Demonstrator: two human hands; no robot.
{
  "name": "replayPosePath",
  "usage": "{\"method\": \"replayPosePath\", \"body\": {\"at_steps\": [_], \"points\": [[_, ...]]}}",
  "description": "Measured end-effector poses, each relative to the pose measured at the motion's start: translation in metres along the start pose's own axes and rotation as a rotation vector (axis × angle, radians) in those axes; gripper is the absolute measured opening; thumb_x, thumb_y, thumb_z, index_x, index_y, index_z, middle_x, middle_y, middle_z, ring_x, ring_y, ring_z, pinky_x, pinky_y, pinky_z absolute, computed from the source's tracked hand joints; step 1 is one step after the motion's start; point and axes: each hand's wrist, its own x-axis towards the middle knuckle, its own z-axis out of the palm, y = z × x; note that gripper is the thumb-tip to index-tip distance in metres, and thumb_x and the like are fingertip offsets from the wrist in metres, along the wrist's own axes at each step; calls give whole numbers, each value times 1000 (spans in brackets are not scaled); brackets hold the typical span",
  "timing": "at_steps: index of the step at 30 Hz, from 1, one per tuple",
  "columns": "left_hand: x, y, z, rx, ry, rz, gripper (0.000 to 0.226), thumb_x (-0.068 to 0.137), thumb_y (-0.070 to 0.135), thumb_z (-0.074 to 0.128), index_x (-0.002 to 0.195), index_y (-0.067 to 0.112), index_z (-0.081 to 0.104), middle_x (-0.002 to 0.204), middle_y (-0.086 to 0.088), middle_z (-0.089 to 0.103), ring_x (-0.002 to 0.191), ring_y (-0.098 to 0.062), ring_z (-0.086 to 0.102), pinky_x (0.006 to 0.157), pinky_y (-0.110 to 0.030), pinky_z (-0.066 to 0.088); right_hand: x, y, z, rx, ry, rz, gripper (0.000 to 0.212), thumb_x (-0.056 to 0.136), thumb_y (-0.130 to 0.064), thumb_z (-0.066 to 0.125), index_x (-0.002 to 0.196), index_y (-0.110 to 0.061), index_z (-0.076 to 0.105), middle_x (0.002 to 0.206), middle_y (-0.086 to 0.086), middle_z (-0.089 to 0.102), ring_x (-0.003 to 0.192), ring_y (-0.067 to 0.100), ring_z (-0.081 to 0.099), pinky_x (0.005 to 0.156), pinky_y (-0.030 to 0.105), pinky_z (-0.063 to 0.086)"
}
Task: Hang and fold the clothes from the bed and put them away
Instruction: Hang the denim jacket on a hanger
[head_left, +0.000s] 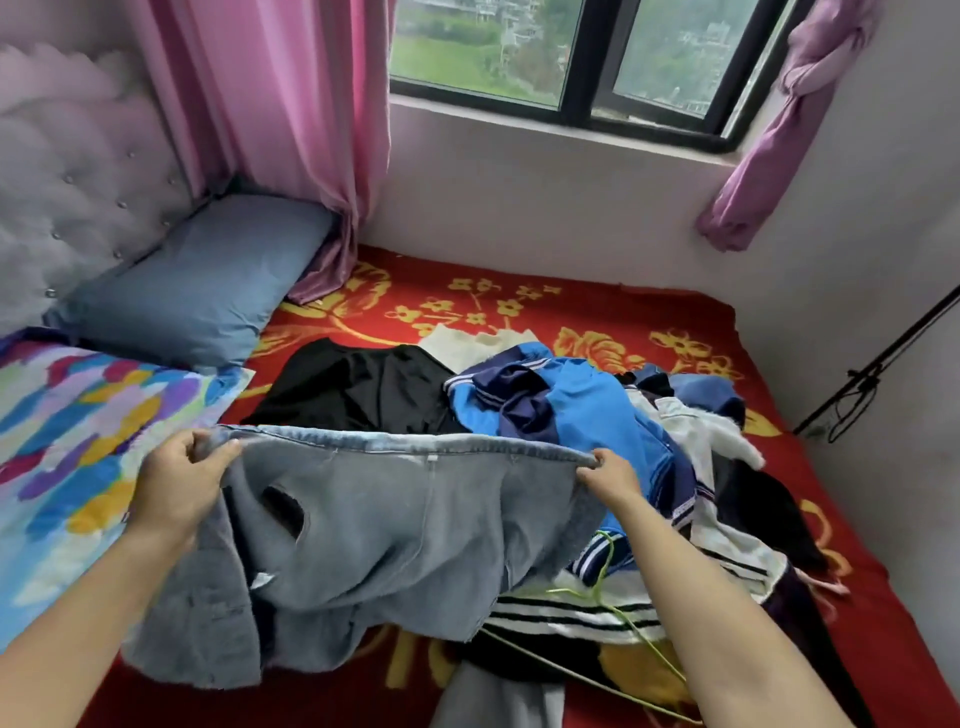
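The left hand (182, 483) pinches one end of a waistband, thumb over the folded edge. The right hand (610, 475) has a closed grip on the other end, so the band runs nearly straight. Below it hang the jeans (389, 530), pale denim lined with fuzzy grey fleece, sagging in soft folds over the bed (571, 312). Beyond lie a crumpled blue jacket (587, 410), a black garment (353, 384) and a thin green wire hanger (608, 577).

Hands, two: left hand (176, 483), right hand (610, 475). Above the red blanket (597, 312): one denim garment (395, 530). On the blanket: one black garment (358, 384), one blue jacket (582, 405), one green hanger (605, 564). At its head: one blue pillow (197, 280). Beyond it, curtains, two: pink curtain (270, 130), purple curtain (779, 130).
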Motion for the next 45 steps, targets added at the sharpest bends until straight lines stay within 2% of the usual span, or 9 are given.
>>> {"method": "replayPosePath", "body": {"at_steps": [3, 10, 15, 22, 25, 31, 37, 40, 45], "points": [[-31, -5, 32, 77, -37, -30, 17, 83, 5, 67, 77, -9, 60, 71, -11, 55, 64, -21, 44, 53, -11, 36, 6, 58, 33, -63, -89, 121, 40, 90, -21, 52, 125, -3, 52, 129, 20, 51, 119, 32, 49, 90, 33, 39], [-64, -34, 73, 174, 82, -192, 22, 80, 18, 74, 74, 2, 61, 71, -14, 58, 72, -23, 49, 59, -19, 41, -3, 193, 58, -83, -193, 344, 31, 90, -15, 49, 60, -12, 43, 62, 6, 45, 59, 21, 42, 56, 31, 28], [-81, -28, 96, 281, 116, -227, 20, 78, 14, 73, 78, 0, 58, 76, -13, 54, 75, -25, 49, 57, -13, 37, -9, 220, 77, -125, -477, 360, 67, 92, -30, 53, 148, -12, 20, 150, 13, 30, 135, 31, 33, 104, 37, 35], [-92, -19, 112, 294, 40, -265, 27, 80, 12, 71, 102, 5, 59, 95, -13, 63, 91, -29, 59, 71, -28, 47, -1, 218, 99, -299, -457, 285, 67, 91, -31, 49, 147, -15, 15, 153, 11, 22, 138, 31, 23, 106, 46, 28], [-101, -28, 109, 328, 40, -225, 17, 83, 8, 68, 98, 6, 63, 92, -8, 61, 85, -23, 55, 53, -3, 38, 7, 215, 100, -299, -480, 290, 68, 92, -31, 48, 149, -16, 13, 153, 11, 23, 138, 31, 26, 105, 43, 30], [-118, -57, 94, 357, 43, -312, 16, 82, 16, 72, 93, 7, 65, 95, -16, 66, 88, -30, 59, 75, -39, 46, 8, 220, 102, -251, -480, 206, 43, 94, -41, 46, 134, -23, 45, 133, 6, 51, 126, 28, 45, 98, 38, 38], [-116, -62, 93, 354, 69, -279, 16, 79, 20, 74, 88, 9, 66, 92, -14, 67, 87, -30, 60, 76, -37, 46, -7, 204, 93, 220, -504, 278, 47, 88, -49, 57, 69, -7, 61, 56, 2, 39, 48, 13, 36, 50, 25, 27], [-108, -56, 92, 380, 87, -202, 14, 82, 23, 71, 87, 11, 65, 87, -14, 66, 81, -30, 58, 71, -35, 45, -3, 180, 73, -73, -492, 171, 57, 85, -61, 53, 55, -17, 31, 54, -3, 33, 48, 13, 33, 47, 29, 21], [-82, -36, 74, 386, 131, -7, 17, 86, 22, 67, 95, 9, 62, 86, -14, 65, 82, -36, 58, 64, -26, 42, 4, 130, -6, -424, -121, 35, 43, 93, -52, 42, 71, -16, 50, 92, 6, 65, 91, 27, 60, 65, 31, 37]]}}
